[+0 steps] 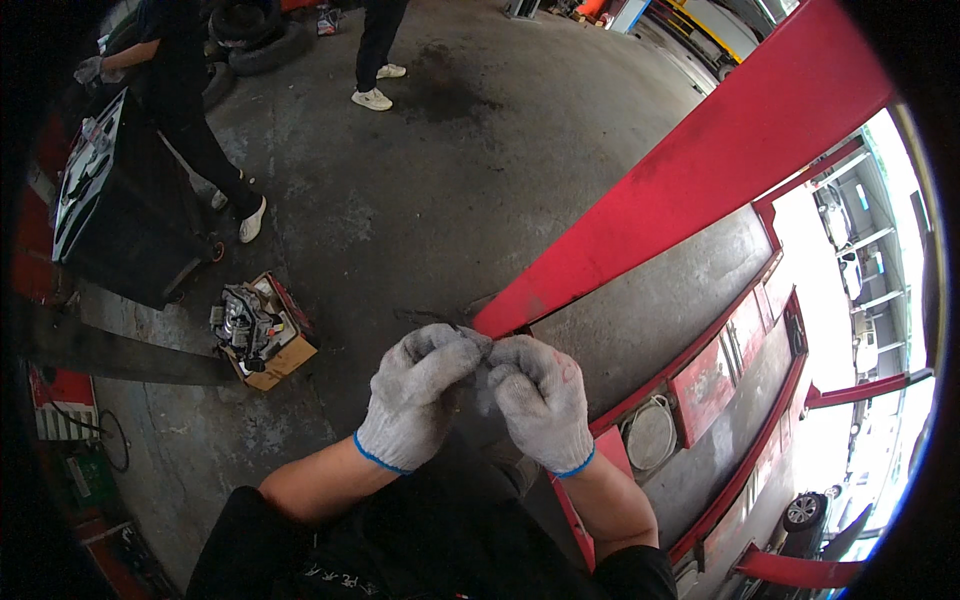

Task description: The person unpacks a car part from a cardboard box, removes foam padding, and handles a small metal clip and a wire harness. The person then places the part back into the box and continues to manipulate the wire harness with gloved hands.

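Both of my hands wear light grey knit gloves with blue cuffs, and they meet in front of my body with the fingertips nearly touching. My left hand (421, 388) is closed, thumb and fingers pinched together. In the same way my right hand (541, 398) is curled into a pinch. Whatever lies between the fingertips is too small and too hidden to name; only something dark shows there. Just beyond the fingers is the lower end of a red lift post (640, 215).
A cardboard box (283, 365) with metal parts sits on the floor at left. Behind it stands a black tool cart (135, 225) beside a person (190, 110); another person's legs (376, 55) show farther off. Tyres (265, 50) are stacked at far left. Red lift ramps (705, 385) run along the right.
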`<action>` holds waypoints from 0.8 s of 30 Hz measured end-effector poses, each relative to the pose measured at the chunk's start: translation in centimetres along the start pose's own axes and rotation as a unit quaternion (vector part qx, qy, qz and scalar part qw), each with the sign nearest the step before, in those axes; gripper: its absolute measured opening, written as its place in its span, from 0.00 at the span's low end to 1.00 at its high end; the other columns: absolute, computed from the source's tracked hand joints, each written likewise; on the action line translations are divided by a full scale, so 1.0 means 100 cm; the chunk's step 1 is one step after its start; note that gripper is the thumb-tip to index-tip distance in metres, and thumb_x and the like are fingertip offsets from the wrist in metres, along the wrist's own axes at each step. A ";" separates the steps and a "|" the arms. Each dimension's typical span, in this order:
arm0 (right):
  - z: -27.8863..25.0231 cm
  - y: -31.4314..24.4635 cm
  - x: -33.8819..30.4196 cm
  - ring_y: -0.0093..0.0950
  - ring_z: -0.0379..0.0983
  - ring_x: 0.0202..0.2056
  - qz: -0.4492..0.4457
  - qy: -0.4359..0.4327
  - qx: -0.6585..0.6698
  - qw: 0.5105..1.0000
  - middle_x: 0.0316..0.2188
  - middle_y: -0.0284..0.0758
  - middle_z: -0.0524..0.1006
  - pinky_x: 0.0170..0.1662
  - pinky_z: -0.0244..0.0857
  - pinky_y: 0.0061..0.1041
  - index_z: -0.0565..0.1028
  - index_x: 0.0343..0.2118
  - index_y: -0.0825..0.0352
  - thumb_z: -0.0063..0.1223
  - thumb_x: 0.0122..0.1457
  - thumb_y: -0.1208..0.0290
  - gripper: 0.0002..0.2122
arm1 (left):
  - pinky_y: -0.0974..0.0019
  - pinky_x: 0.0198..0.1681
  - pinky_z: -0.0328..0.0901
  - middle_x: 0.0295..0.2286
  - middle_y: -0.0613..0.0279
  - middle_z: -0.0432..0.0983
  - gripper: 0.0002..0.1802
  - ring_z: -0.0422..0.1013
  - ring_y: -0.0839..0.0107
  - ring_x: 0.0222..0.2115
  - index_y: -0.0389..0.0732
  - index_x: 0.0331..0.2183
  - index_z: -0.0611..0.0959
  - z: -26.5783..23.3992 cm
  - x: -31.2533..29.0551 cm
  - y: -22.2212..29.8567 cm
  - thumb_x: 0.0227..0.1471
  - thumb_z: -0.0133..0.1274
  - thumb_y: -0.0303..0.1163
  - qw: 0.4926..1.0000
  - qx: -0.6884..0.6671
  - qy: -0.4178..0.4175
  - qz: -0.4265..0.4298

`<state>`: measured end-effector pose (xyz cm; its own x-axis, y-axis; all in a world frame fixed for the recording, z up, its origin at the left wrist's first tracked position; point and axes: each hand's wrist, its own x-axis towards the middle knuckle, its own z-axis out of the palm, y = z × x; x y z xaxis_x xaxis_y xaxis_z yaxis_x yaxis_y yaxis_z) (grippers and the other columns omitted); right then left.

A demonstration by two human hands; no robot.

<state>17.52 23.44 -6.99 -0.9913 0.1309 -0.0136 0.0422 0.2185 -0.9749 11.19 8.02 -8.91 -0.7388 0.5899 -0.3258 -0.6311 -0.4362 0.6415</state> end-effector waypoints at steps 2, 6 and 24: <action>-0.002 -0.001 0.001 0.26 0.77 0.31 -0.004 -0.014 -0.002 1.000 0.29 0.37 0.78 0.36 0.72 0.26 0.76 0.39 0.73 0.48 0.57 0.81 0.08 | 0.67 0.38 0.69 0.34 0.59 0.80 0.10 0.75 0.70 0.33 0.38 0.38 0.82 -0.001 0.000 0.003 0.55 0.57 0.32 0.997 -0.069 -0.015 -0.034; -0.003 -0.004 0.003 0.25 0.78 0.34 -0.017 -0.021 -0.006 1.000 0.33 0.38 0.80 0.39 0.73 0.25 0.76 0.42 0.75 0.44 0.55 0.85 0.13 | 0.65 0.41 0.70 0.35 0.61 0.79 0.10 0.75 0.69 0.36 0.40 0.39 0.82 -0.001 0.003 0.009 0.56 0.58 0.33 0.991 -0.117 0.017 -0.057; -0.005 -0.011 -0.001 0.39 0.79 0.37 -0.051 -0.006 -0.048 0.998 0.38 0.42 0.79 0.44 0.72 0.35 0.75 0.48 0.70 0.56 0.52 0.81 0.18 | 0.62 0.47 0.71 0.40 0.59 0.80 0.13 0.76 0.67 0.40 0.39 0.43 0.81 -0.022 0.012 -0.005 0.61 0.54 0.37 0.981 -0.177 -0.082 -0.012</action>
<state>17.62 23.67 -5.76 -0.9925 0.0906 0.0820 -0.0488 0.3216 -0.9456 10.06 7.45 -11.18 -0.6934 0.6912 -0.2038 -0.7116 -0.6120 0.3451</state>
